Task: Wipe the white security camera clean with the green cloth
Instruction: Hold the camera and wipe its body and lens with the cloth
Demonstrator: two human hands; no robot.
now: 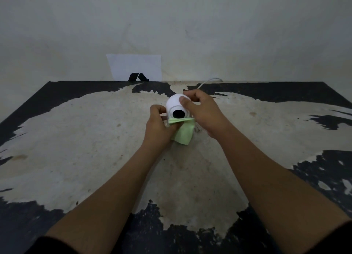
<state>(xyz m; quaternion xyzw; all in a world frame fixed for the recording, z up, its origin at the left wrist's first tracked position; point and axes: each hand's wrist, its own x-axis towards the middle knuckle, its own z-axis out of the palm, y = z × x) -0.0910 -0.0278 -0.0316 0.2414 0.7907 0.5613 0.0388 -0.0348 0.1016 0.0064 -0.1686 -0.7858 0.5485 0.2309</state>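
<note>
The white security camera (174,104) is a round white body with a black lens facing me, held above the middle of the table. My right hand (202,112) grips its top and right side, thumb on the dome. The green cloth (183,131) is folded under the lens and hangs down below it. My left hand (159,125) holds the cloth against the camera's lower left side. A white cable (206,82) runs from behind the camera toward the wall.
The table (76,139) has a worn top, pale in the middle with black patches at the edges. A white sheet of paper (135,66) with a black mark leans on the wall behind the table's far edge.
</note>
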